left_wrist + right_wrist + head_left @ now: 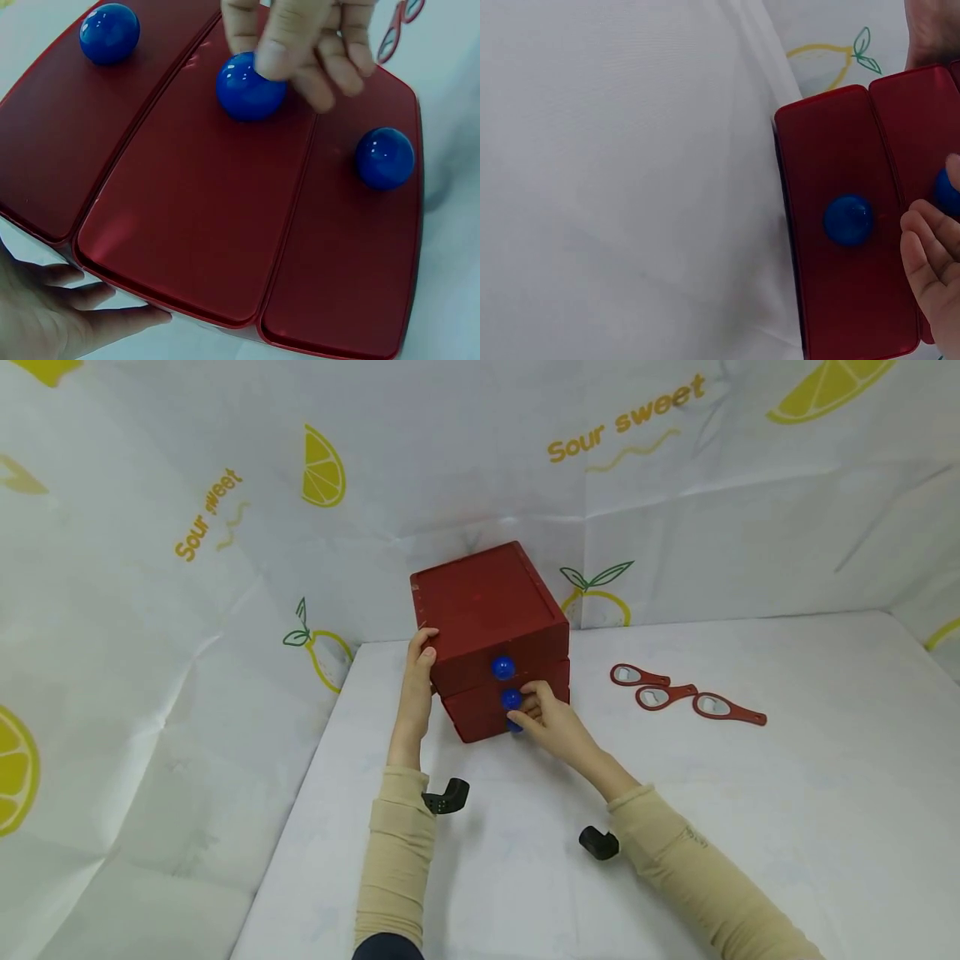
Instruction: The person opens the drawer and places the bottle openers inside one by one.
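A red box of three stacked drawers [480, 602] stands toward the back of the white table, with one round blue knob on each drawer front. My left hand [415, 685] rests against the box's left side, its fingers extended along the wall in the left wrist view. At the middle blue knob [250, 94], my right hand [555, 722] pinches with thumb and forefinger, the other fingers bent beside it. The top blue knob [503, 667] and the bottom blue knob [384, 158] are untouched in the left wrist view. All drawer fronts look closed there.
Three red bottle openers [729, 708] with oval metal inserts lie on the white table [825, 793], right of the box. Behind it hangs a white lemon-print sheet [465, 460]. Black camera mounts [447, 797] stick out from both wrists.
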Demonstrator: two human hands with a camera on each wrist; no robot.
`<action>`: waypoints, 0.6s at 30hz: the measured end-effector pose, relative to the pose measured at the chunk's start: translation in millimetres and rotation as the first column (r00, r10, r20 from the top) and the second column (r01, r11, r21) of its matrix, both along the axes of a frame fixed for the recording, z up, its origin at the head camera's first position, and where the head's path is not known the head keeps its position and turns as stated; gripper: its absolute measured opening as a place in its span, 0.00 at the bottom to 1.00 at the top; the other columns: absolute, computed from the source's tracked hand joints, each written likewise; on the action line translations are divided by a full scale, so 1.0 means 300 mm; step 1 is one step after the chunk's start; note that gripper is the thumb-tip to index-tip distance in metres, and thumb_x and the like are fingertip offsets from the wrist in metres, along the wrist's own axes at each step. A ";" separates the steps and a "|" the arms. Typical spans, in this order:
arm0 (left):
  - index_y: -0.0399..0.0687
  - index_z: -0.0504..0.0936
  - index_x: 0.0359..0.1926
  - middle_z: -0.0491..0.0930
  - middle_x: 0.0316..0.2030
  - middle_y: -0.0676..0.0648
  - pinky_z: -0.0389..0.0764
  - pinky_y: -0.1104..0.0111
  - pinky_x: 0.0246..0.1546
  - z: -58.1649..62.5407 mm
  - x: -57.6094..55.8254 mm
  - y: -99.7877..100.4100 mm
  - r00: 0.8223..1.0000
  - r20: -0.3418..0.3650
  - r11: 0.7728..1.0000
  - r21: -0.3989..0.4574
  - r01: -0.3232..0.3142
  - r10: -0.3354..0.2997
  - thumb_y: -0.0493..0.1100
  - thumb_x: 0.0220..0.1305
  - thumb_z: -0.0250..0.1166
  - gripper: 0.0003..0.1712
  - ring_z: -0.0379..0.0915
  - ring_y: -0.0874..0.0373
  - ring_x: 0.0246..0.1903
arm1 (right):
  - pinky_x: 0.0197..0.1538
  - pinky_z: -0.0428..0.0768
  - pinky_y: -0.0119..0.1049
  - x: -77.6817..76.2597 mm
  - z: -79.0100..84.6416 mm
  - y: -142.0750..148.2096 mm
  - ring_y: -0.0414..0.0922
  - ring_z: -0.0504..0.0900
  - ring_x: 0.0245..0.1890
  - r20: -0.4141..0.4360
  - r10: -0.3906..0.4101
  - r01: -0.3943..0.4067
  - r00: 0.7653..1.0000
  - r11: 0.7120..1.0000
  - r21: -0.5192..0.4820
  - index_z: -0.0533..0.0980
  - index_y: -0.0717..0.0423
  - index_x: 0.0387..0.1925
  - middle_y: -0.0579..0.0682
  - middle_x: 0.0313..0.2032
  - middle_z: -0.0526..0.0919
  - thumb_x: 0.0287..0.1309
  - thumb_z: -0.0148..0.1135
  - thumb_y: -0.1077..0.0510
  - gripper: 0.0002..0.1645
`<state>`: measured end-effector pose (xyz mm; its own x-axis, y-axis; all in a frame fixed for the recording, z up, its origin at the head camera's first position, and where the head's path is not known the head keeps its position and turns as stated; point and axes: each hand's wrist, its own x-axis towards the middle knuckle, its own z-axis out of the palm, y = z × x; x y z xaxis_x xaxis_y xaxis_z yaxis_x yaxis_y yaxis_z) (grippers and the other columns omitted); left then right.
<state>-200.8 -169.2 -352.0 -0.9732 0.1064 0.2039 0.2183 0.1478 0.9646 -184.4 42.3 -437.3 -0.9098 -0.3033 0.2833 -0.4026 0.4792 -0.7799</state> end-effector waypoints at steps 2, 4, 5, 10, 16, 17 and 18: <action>0.54 0.57 0.64 0.59 0.62 0.42 0.69 0.62 0.45 -0.001 -0.001 0.001 1.000 0.002 1.000 -0.004 -0.002 0.002 0.53 0.67 0.39 0.26 0.65 0.53 0.49 | 0.40 0.79 0.37 0.006 -0.005 0.002 0.45 0.81 0.36 0.016 -0.007 0.007 1.000 1.000 0.005 0.63 0.60 0.50 0.55 0.37 0.82 0.59 0.60 0.55 0.23; 0.54 0.57 0.64 0.58 0.62 0.42 0.69 0.62 0.45 0.000 -0.001 0.001 1.000 0.004 1.000 -0.006 -0.002 0.002 0.53 0.67 0.39 0.26 0.65 0.53 0.49 | 0.39 0.79 0.37 0.008 -0.015 0.004 0.45 0.81 0.35 0.034 -0.017 0.017 0.999 1.000 0.013 0.63 0.61 0.48 0.55 0.36 0.82 0.58 0.60 0.55 0.22; 0.55 0.57 0.64 0.58 0.63 0.43 0.69 0.62 0.45 0.001 -0.001 0.002 1.000 0.005 1.000 -0.007 -0.002 0.002 0.53 0.67 0.39 0.26 0.65 0.53 0.49 | 0.39 0.79 0.37 0.008 -0.021 0.005 0.45 0.81 0.34 0.045 -0.024 0.023 0.999 1.000 0.019 0.63 0.60 0.48 0.55 0.36 0.82 0.58 0.60 0.56 0.21; 0.54 0.57 0.64 0.57 0.64 0.43 0.68 0.62 0.45 0.008 0.002 0.006 1.000 0.005 1.000 -0.006 -0.005 0.005 0.53 0.67 0.38 0.26 0.65 0.53 0.49 | 0.41 0.79 0.40 0.003 -0.052 0.013 0.46 0.83 0.35 0.106 -0.053 0.049 0.993 0.998 0.045 0.66 0.58 0.47 0.55 0.35 0.84 0.58 0.59 0.57 0.18; 0.53 0.57 0.65 0.57 0.64 0.42 0.68 0.62 0.45 0.007 0.005 0.003 1.000 -0.001 1.000 -0.008 -0.008 0.008 0.53 0.66 0.38 0.27 0.64 0.52 0.50 | 0.39 0.78 0.39 -0.007 -0.098 0.012 0.45 0.82 0.34 0.137 -0.013 0.005 0.991 0.998 0.059 0.69 0.54 0.49 0.54 0.35 0.84 0.60 0.56 0.58 0.15; 0.53 0.57 0.64 0.57 0.64 0.42 0.68 0.61 0.45 0.006 0.004 0.002 1.000 -0.001 1.000 -0.009 -0.008 0.008 0.53 0.66 0.38 0.27 0.64 0.52 0.50 | 0.39 0.78 0.39 -0.008 -0.106 0.009 0.46 0.82 0.35 0.141 0.005 -0.014 0.990 0.998 0.060 0.69 0.53 0.50 0.54 0.37 0.84 0.61 0.56 0.58 0.16; 0.53 0.57 0.64 0.57 0.64 0.42 0.68 0.61 0.45 0.005 0.004 0.002 1.000 -0.001 1.000 -0.008 -0.008 0.008 0.53 0.67 0.38 0.27 0.64 0.52 0.50 | 0.41 0.79 0.40 -0.009 -0.114 0.007 0.47 0.83 0.37 0.144 0.025 -0.034 0.989 0.998 0.058 0.69 0.53 0.52 0.55 0.39 0.84 0.61 0.56 0.58 0.17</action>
<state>-199.6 -168.7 -350.5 -0.9737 0.1002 0.2044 0.2184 0.1571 0.9631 -187.0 44.3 -471.6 -0.9302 -0.3428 0.1316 -0.3035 0.5162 -0.8009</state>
